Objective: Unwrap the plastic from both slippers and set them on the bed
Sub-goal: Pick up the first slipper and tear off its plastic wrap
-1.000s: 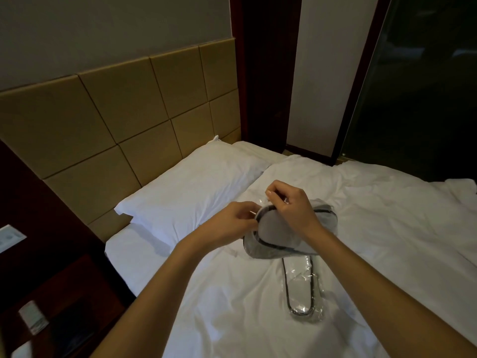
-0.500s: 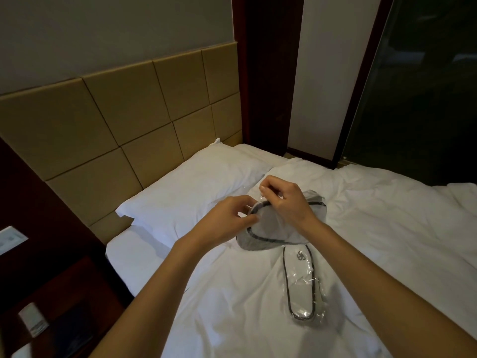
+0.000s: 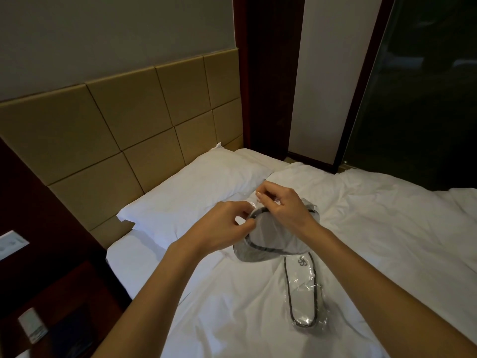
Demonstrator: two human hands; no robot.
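head view: a wrapped slipper (image 3: pixel 271 237) is held over the bed (image 3: pixel 387 228), its rim pinched by the left hand (image 3: pixel 227 224) and its plastic (image 3: pixel 254 201) by the right hand (image 3: pixel 282 206). the plastic is best drawn off steadily, not torn.

- First slipper (image 3: pixel 273 237): grey sole, dark trim, inside clear plastic (image 3: pixel 253 202), tilted up at frame centre.
- Second slipper (image 3: pixel 301 293): white, dark-trimmed, wrapped, flat on white bed (image 3: pixel 387 241), lower right of centre.
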